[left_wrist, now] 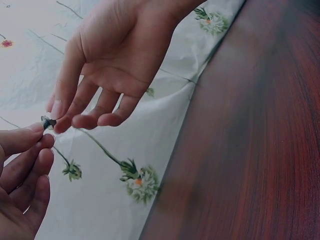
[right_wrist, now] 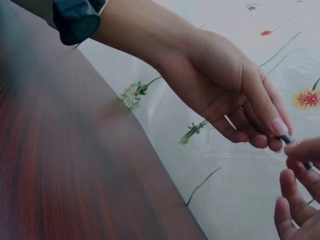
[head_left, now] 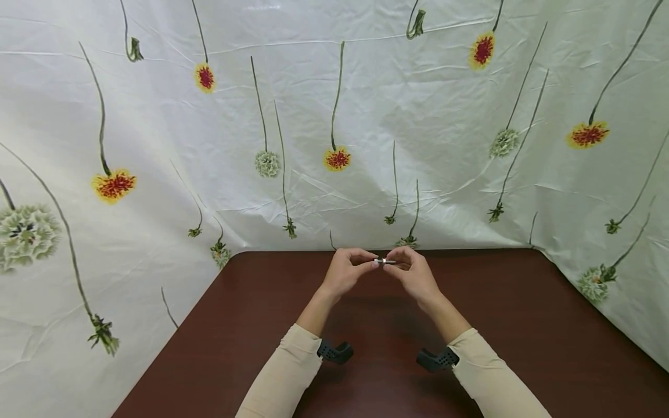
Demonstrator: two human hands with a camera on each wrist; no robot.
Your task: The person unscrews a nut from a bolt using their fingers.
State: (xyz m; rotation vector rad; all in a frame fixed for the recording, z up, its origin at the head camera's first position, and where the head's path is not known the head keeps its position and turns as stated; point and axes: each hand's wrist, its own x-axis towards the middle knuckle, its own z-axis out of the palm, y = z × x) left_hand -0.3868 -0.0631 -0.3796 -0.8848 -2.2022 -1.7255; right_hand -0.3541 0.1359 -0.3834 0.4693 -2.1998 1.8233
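Over the far part of the table, both hands meet at a small metal bolt (head_left: 391,262) with a nut (head_left: 384,260) partway along its shank. My left hand (head_left: 342,273) pinches one end of the bolt between thumb and fingertips. From the other side, my right hand (head_left: 418,278) has thumb and forefinger at the nut. Dark thread of the bolt (right_wrist: 286,138) shows by the left thumb tip in the right wrist view, and another stretch emerges past the right fingers. In the left wrist view the nut (left_wrist: 48,121) sits by the right thumb; fingertips cover part of it.
A dark red-brown table (head_left: 360,354) lies beneath both forearms. Behind and beside it hangs a white cloth (head_left: 292,87) printed with flowers. Each wrist carries a black band mount (head_left: 334,352) at the cuff of a cream sleeve (head_left: 284,371).
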